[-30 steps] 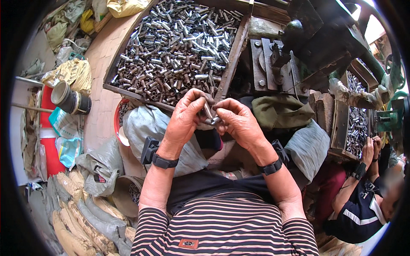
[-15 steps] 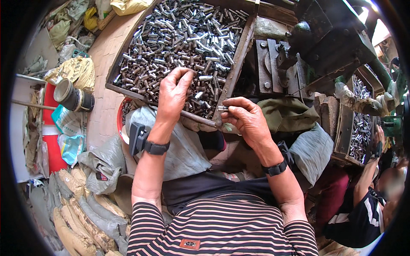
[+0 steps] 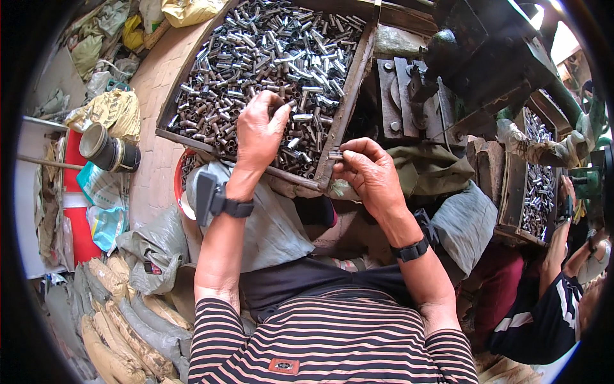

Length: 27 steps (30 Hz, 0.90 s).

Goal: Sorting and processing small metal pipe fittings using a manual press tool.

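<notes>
Since half a second ago, the left hand (image 3: 259,131) has stayed over the wooden tray (image 3: 345,105), fingers now curled down into the heap of short metal tubes (image 3: 256,57) directly beneath it, closing on some. Just right of it, the right hand (image 3: 371,176) pinches one small metal tube (image 3: 335,155) between thumb and fingertips, beside the tray's near corner.

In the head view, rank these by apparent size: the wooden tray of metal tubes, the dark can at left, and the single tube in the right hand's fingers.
1. Wooden tray, by far the largest.
2. Dark can, much smaller.
3. Tube pinched in the right hand, the smallest.
The gaps are too wide for nearness to the camera to change the order.
</notes>
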Tool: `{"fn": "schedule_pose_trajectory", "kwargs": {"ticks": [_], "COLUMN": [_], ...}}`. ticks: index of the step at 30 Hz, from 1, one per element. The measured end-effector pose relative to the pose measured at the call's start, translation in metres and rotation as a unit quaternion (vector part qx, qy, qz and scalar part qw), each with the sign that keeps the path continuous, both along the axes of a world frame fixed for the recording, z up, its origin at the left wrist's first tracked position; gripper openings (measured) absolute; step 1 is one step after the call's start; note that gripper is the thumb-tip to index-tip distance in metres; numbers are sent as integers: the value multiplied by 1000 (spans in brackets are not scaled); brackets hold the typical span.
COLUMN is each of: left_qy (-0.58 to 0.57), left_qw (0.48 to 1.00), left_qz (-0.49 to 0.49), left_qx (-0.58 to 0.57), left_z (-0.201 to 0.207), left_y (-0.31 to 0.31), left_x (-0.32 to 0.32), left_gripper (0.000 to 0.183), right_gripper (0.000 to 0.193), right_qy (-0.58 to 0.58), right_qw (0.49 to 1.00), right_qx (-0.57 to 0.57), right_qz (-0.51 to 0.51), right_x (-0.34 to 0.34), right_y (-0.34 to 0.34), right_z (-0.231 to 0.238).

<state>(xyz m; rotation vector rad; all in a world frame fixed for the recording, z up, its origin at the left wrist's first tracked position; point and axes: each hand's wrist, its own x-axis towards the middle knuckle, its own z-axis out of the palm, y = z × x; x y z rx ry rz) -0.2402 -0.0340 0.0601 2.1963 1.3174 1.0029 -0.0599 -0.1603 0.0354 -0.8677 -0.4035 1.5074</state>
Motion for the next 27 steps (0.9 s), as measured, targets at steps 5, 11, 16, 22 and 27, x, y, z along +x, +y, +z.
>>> {"fn": "schedule_pose_trajectory", "kwargs": {"ticks": [5,11,16,22,27], "left_qy": [-329,-353,-269,-301,-392], "left_qw": [873,847,875,866,804], "left_qz": [-61,-104,-138,-119,-87], "left_qx": [-355,-383,-377,-382,-438], "left_z": [6,15,13,-3,-8], "left_y": [-42,-76,-80,-80,-83], "left_x": [1,19,17,18,19], "left_gripper": [7,15,25,13,11], "right_gripper": [8,8,7,8,8], "right_qy": [10,-56,-108,-116,-90], "right_qw": [999,995,990,989,993], "right_qx": [35,72,80,76,55], "right_qz": [-31,-37,-41,-43,-59], "right_x": [-8,-13,-6,-2,0], "right_y": [5,2,-3,-10,-14], "right_z": [7,10,11,12,10]}}
